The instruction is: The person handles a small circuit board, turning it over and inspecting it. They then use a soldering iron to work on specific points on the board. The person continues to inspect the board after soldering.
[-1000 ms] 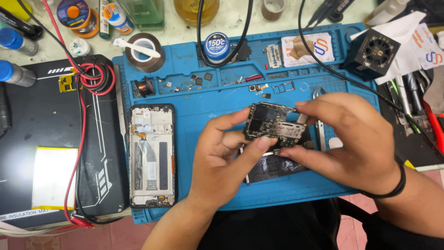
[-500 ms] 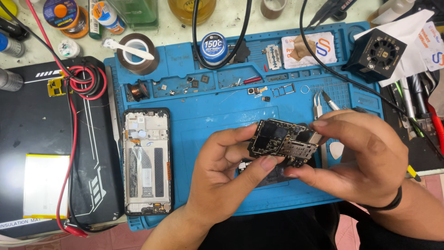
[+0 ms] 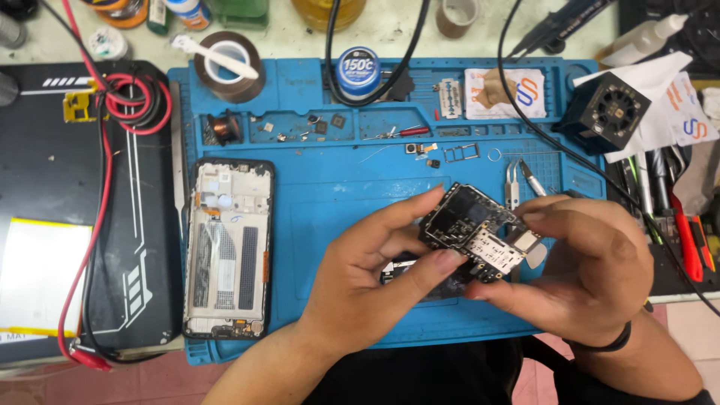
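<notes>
Both hands pinch one small circuit board (image 3: 476,229) between them, lifted just above the blue mat (image 3: 337,187) near its front right part. The left hand (image 3: 367,289) closes its thumb and forefinger on the board's near-left edge, while the right hand (image 3: 581,274) grips the right end with curled fingers; holding it by the edges keeps fingertips off the black chips and the pale metal shields. The board is tilted up toward the camera, likely so its face can be looked over.

Under the hands a dark flat part (image 3: 420,281) lies on the mat, mostly hidden. Tweezers (image 3: 514,180) rest just beyond the board, within easy reach. Well to the left lies an opened phone frame (image 3: 227,247), face up. Small screws and parts (image 3: 315,129) sit in the mat's shallow back trays, which keep them from rolling. A tape roll (image 3: 229,66) stands at the mat's back left corner, and a black fan block (image 3: 606,112) at the right on the worktop.
</notes>
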